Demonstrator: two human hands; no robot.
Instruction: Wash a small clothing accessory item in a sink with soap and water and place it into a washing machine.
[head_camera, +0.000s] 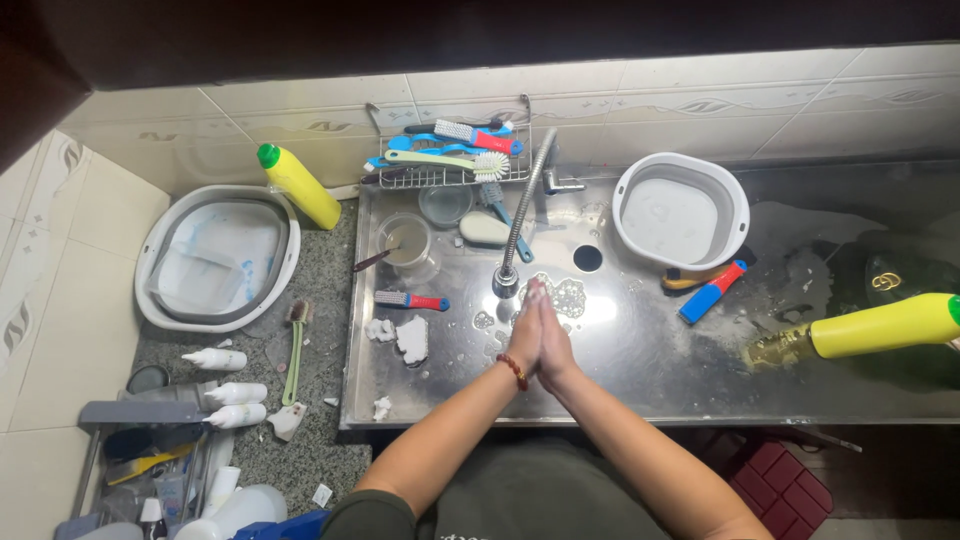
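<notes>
Faucet hose (522, 215), a flexible metal one, is hanging over the steel sink (650, 370), nozzle just above the hands. Left hand (527, 335) and right hand (553, 340) are pressing flat together, palm to palm, gripping nothing, apparently catching the water. A red-handled brush (411, 300) is lying nearby.

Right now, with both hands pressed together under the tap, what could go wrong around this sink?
1. The left hand and right hand are soapy at the flexible faucet; foam lies on the steel sink, so whatever they grip next may slip.
2. The yellow bottle lies tipped on the wet right side and may roll or leak.
3. The measuring cup stands close to the left forearm's path; a careless swing could topple it.
</notes>
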